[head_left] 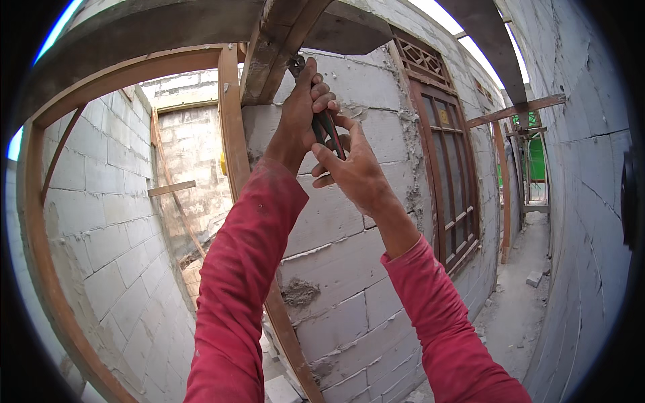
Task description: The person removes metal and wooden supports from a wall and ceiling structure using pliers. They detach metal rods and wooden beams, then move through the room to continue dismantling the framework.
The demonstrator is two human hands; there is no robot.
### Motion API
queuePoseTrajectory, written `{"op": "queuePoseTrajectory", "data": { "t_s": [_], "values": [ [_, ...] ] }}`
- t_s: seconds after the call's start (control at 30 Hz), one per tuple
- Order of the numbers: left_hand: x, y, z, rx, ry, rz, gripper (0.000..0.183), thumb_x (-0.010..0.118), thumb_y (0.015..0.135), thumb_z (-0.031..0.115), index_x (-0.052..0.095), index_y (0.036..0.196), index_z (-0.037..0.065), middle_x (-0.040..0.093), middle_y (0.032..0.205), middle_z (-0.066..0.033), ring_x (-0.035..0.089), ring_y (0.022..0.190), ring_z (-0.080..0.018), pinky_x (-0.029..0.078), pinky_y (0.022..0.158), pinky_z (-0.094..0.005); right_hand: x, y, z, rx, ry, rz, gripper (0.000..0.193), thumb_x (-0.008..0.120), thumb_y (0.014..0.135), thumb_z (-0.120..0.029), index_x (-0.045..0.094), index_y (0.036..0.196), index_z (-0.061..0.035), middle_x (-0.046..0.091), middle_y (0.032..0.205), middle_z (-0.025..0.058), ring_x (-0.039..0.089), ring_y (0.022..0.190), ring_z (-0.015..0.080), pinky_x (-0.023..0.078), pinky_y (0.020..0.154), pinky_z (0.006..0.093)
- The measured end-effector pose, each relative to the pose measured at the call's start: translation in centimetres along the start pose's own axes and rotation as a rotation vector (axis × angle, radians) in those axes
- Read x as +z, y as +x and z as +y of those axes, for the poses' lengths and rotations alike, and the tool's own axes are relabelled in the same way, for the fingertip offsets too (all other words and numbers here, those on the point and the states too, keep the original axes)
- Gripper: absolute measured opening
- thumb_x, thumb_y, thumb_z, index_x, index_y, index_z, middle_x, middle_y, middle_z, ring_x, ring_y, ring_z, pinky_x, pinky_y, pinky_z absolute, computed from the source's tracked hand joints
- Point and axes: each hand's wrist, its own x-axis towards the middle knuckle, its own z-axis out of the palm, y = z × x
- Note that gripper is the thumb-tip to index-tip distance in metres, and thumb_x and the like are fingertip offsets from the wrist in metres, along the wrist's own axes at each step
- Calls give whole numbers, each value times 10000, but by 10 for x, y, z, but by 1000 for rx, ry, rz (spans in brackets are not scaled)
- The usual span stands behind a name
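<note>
Both my arms, in red sleeves, reach up in front of a white block wall (376, 262). My left hand (306, 107) is closed round a pair of pliers (322, 127) with dark handles showing a red edge. The metal jaws point up at the side of a wooden beam (263, 60); what they grip there is too small to make out. Lower down, my right hand (349, 158) has its thumb and fingers closed on the handle ends of the same pliers.
A wooden door frame (232, 121) stands to the left, with a thin board (172, 189) beyond it. On the right a brown lattice window (447, 154) is set in the wall. Rubble pieces (535, 278) lie along the passage. Overhead beams (148, 23) cross close above my hands.
</note>
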Motion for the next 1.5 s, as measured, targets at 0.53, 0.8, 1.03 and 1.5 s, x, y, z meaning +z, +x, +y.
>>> {"op": "queuePoseTrajectory", "data": {
  "t_s": [0.53, 0.8, 1.03, 1.5],
  "values": [
    [37, -14, -4, 21, 685, 418, 397, 638, 984, 384, 546, 1051, 4, 555, 840, -58, 594, 688, -177, 547, 714, -336, 6, 0, 19, -306, -607, 187, 569, 469, 987, -59, 263, 1516, -11, 662, 928, 322, 637, 821, 515, 474, 670, 572],
    [17, -21, 28, -71, 787, 272, 307, 551, 1024, 290, 589, 867, 29, 578, 760, -33, 532, 675, -150, 475, 672, -346, 10, 17, -24, 250, 326, -194, 849, 680, 922, -178, 153, 1572, -33, 579, 897, 62, 519, 620, 91, 462, 546, 272],
    [7, -26, 39, -170, 579, 156, 344, 528, 1039, 329, 523, 841, 48, 513, 713, -16, 534, 644, -149, 518, 696, -341, 68, 13, -17, 59, -96, 192, 719, 556, 1011, -312, 205, 1562, -11, 659, 1141, 172, 691, 868, 321, 539, 771, 434],
    [6, -32, 40, -26, 821, 100, 683, 606, 950, 542, 530, 1251, -67, 607, 1088, -134, 595, 965, -201, 488, 847, -350, 70, 13, -45, 202, 52, 183, 461, 404, 1056, -183, 331, 1494, -55, 615, 1054, 118, 658, 778, 179, 628, 605, 335]
  ]
}}
